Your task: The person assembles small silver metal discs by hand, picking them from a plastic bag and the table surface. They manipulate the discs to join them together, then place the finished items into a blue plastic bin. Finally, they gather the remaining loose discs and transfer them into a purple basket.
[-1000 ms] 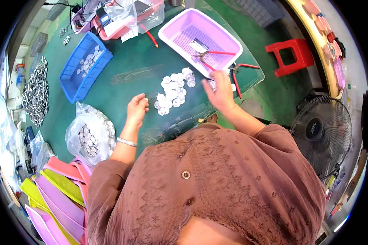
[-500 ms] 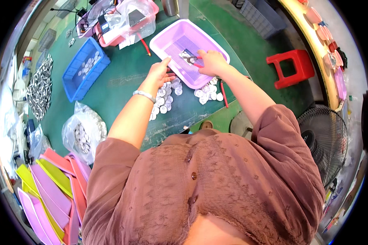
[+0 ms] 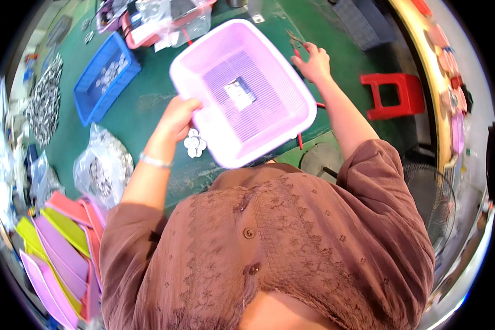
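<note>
My left hand (image 3: pixel 177 118) is closed on the left edge of a pink-purple plastic basket (image 3: pixel 190 69), thumb over the rim. The basket is raised toward me. On its slotted bottom lies a small white and dark blue card or packet (image 3: pixel 240 93). Beyond the basket's right side, my right hand (image 3: pixel 317 63) grips a pair of pliers (image 3: pixel 296 46) with red handles, their metal jaws pointing away from me. Several round silvery discs (image 3: pixel 194 144) lie on the green table by my left hand; the basket hides whatever is beneath it.
A blue crate (image 3: pixel 96 82) with discs stands left, near a heap of metal parts (image 3: pixel 45 102) and a clear bag of discs (image 3: pixel 104 170). Stacked coloured trays (image 3: pixel 66 247) sit lower left. A red stool (image 3: pixel 393 94) and a fan (image 3: pixel 432 198) are on the right.
The basket has been lifted toward me, covering most of the discs. My left hand has taken its rim. My right hand has moved out of the basket to the right with the pliers.
</note>
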A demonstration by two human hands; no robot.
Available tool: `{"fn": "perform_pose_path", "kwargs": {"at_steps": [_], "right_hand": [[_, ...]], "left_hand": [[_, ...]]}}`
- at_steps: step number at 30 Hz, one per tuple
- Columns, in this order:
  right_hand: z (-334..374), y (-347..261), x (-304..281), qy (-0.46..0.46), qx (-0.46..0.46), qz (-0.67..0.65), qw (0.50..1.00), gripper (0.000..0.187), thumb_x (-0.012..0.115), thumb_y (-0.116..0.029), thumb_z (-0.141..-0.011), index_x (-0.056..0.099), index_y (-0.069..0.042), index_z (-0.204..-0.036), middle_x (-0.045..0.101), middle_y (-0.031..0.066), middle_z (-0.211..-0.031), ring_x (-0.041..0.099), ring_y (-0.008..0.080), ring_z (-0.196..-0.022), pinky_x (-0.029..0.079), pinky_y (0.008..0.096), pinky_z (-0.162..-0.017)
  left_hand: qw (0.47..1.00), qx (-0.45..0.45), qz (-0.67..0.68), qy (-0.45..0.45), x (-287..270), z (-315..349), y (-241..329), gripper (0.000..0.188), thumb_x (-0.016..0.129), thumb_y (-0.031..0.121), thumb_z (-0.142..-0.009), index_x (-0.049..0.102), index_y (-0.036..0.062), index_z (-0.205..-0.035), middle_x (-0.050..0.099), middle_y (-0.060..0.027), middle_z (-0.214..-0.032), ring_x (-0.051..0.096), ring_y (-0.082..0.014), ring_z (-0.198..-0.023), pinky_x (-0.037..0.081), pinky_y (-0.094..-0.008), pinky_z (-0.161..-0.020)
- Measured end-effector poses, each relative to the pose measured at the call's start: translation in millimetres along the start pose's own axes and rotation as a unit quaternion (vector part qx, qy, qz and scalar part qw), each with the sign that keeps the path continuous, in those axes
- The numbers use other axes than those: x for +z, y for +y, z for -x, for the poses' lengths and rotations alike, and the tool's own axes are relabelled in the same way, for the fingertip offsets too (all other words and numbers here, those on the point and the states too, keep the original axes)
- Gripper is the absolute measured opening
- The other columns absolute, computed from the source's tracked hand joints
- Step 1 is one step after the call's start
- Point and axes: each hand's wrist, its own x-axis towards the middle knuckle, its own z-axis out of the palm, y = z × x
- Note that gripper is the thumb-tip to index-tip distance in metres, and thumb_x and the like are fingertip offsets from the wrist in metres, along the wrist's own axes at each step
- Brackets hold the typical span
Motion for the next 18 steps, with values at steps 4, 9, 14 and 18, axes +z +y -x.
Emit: {"fn": "perform_pose_path", "kwargs": {"at_steps": [4, 9, 14, 18], "right_hand": [[5.7, -13.1, 43.4, 0.01, -0.158, 0.065, 0.985, 0.067, 0.068, -0.041, -0.066, 0.044, -0.011, -0.12, 0.041, 0.0195, -0.116, 0.039, 0.0348, -0.108, 0.032, 0.0445, -0.091], [29.8, -39.0, 46.2, 0.08, -0.296, 0.029, 0.951, 0.061, 0.066, -0.039, -0.068, 0.046, -0.007, -0.117, 0.036, 0.0212, -0.123, 0.033, 0.0386, -0.114, 0.025, 0.0494, -0.095], [97.9, -83.7, 83.2, -0.095, -0.437, -0.114, 0.887, 0.057, 0.062, -0.039, -0.073, 0.046, -0.01, -0.119, 0.033, 0.0225, -0.128, 0.03, 0.0399, -0.119, 0.025, 0.0485, -0.098], [128.5, -108.8, 107.1, -0.128, -0.439, -0.055, 0.888, 0.059, 0.055, -0.046, -0.077, 0.041, -0.016, -0.125, 0.031, 0.0186, -0.132, 0.025, 0.038, -0.124, 0.019, 0.0495, -0.101]], "left_hand": [[0.98, 0.066, 0.066, 0.178, -52.5, 124.9, -38.1, 0.049, 0.05, -0.001, -0.069, 0.039, -0.0079, -0.116, 0.051, -0.0122, -0.107, 0.051, -0.0219, -0.097, 0.043, -0.0327, -0.084], [0.891, 0.034, 0.203, 0.404, -83.9, 291.9, -159.3, 0.05, 0.048, 0.0, -0.07, 0.038, -0.0028, -0.119, 0.051, -0.0113, -0.105, 0.054, -0.0241, -0.092, 0.047, -0.0368, -0.078], [0.805, -0.163, 0.212, 0.529, -88.2, 375.2, -276.7, 0.042, 0.044, 0.002, -0.071, 0.042, 0.0001, -0.113, 0.053, -0.0105, -0.095, 0.055, -0.0245, -0.085, 0.05, -0.0387, -0.07], [0.782, -0.224, 0.262, 0.519, -88.5, 356.4, -342.4, 0.038, 0.044, 0.004, -0.074, 0.042, 0.0008, -0.111, 0.053, -0.0111, -0.093, 0.055, -0.0251, -0.085, 0.049, -0.0421, -0.07]]}}
